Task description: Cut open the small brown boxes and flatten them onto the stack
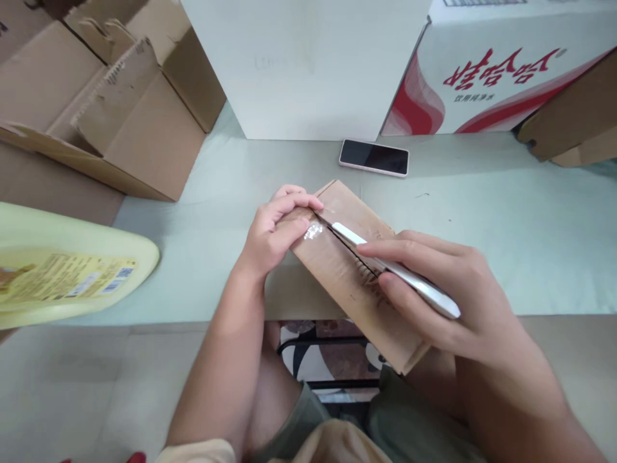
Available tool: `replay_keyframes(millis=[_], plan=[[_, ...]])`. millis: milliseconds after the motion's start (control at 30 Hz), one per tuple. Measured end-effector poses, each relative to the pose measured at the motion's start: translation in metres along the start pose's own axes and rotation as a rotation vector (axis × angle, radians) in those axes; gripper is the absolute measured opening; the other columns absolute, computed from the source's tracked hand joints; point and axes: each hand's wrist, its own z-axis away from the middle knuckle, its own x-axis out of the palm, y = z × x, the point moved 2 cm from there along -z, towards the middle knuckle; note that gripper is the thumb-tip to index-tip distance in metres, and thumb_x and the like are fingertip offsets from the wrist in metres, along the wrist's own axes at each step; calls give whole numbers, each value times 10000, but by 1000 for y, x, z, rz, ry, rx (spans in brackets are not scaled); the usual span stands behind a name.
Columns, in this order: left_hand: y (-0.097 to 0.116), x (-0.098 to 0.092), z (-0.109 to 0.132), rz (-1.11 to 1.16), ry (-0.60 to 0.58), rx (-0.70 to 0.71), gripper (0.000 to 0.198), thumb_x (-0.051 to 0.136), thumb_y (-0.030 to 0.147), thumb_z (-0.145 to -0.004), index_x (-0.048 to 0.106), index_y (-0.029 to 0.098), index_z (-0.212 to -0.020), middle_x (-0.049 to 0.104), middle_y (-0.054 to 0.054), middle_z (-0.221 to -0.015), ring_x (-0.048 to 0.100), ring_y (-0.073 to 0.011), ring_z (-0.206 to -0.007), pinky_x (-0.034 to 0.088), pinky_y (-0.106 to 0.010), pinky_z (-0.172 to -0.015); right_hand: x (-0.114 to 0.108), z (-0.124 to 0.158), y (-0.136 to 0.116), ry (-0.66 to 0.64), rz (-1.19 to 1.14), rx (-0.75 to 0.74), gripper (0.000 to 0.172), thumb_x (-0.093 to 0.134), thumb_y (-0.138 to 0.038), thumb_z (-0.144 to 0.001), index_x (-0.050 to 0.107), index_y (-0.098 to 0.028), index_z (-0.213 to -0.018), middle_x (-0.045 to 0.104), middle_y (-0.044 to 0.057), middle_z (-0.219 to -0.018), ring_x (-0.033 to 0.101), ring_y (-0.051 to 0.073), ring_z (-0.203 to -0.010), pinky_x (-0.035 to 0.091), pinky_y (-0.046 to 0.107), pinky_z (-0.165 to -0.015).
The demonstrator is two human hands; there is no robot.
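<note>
My right hand (448,289) closed round silver knife (419,283), index finger stretched along top, thumb on near side. Blade (324,220) at dark seam of flat cardboard box (332,263), center of frame. My left hand (270,228) curled over box's upper-left end, gripping it beside shiny tape (313,230). Box slants to lower right, past edge of pale green table (482,193). Phone (374,158) above center. White box (308,71) top center; red-and-white carton (496,106) upper right; yellow bottle (72,263) left edge.

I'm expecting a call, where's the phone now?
In the head view, upper middle, slightly right, the phone lies just in front of the plain white box, beyond the carton.
</note>
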Motion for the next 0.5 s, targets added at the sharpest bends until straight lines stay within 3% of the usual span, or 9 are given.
replay_keyframes(millis=[233,500], plan=[[0,0,0,12,-2,9,272,609,283,-735,799,219,-919,726,-90,-1063,645,-293,-1127,524,-478,-1095,0,0,0,-13,-2,1,260,558,-120,-1000,694,-185,-1212,722,26,-842,654,118,-644,492,235,-555],[-1,-1,0,23,-15,30,248,639,308,-760,809,232,-925,747,-83,-1057,659,-295,-1116,543,-479,-1074,-3,2,-1,51,-57,-12,270,543,-73,-937,716,-202,-1100,687,4,-765,574,110,-552,449,247,-515]])
